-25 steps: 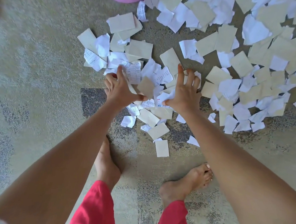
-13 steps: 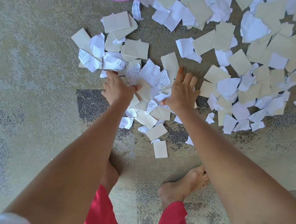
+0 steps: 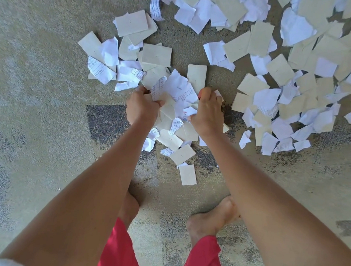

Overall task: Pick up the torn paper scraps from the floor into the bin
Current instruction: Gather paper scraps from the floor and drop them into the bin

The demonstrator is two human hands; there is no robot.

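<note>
At frame centre, left hand (image 3: 142, 107) and right hand (image 3: 207, 112) clamp light, floppy paper scraps (image 3: 177, 104); best squeezed from both sides.

I see two bare forearms, no sleeves, no watch, no rings. Left hand (image 3: 141, 107) and right hand (image 3: 207, 112) ungloved; I note red-orange polish on right nail. Red trouser legs (image 3: 201, 259) end above ankles. Feet (image 3: 210, 218) bare. White cloth (image 3: 1, 263) at lower-left edge.
</note>
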